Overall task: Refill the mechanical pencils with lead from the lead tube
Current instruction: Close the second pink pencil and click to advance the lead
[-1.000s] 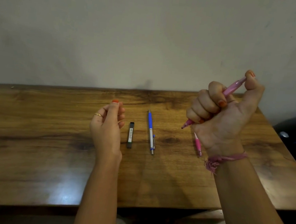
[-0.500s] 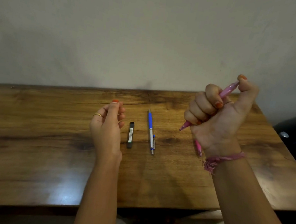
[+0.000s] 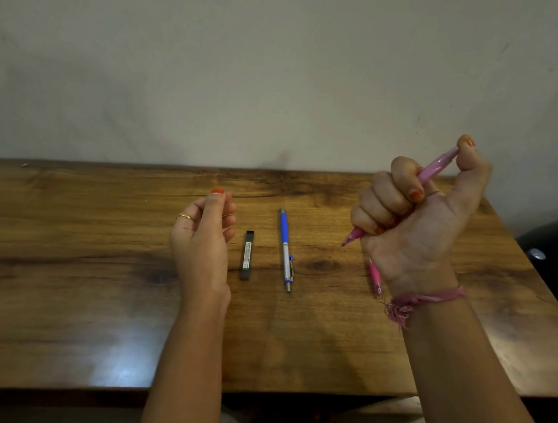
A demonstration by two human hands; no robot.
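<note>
Nearest the camera, at five o'clock in the head view, the right forearm rises to the right hand (image 3: 417, 222), which is fisted round a pink mechanical pencil (image 3: 438, 164). The four fingers wrap the barrel, the tip pokes out below the little finger toward eight o'clock, and the thumb bends over the cap end at the top. That grip looks like one for clicking the plunger, probably to feed or test lead, though no lead can be made out at the tip. A pink thread bracelet (image 3: 427, 297) hangs frayed at the wrist.

At seven o'clock the left forearm leads up to the left hand (image 3: 204, 238), raised off the wood with thumb and fingertips drawn together; whether they pinch a stick of lead I cannot tell, since nothing shows between them. It waits just beside the supplies, likely ready for the next piece.

Farther out on the wooden table (image 3: 59, 257), the lead tube (image 3: 247, 255) lies flat at the centre: slim, black, with a pale label. At its three o'clock, apart from it, lies a blue and silver mechanical pencil (image 3: 286, 248), tip pointing to twelve. A second pink pencil (image 3: 374, 276) lies half hidden behind the right wrist.
</note>
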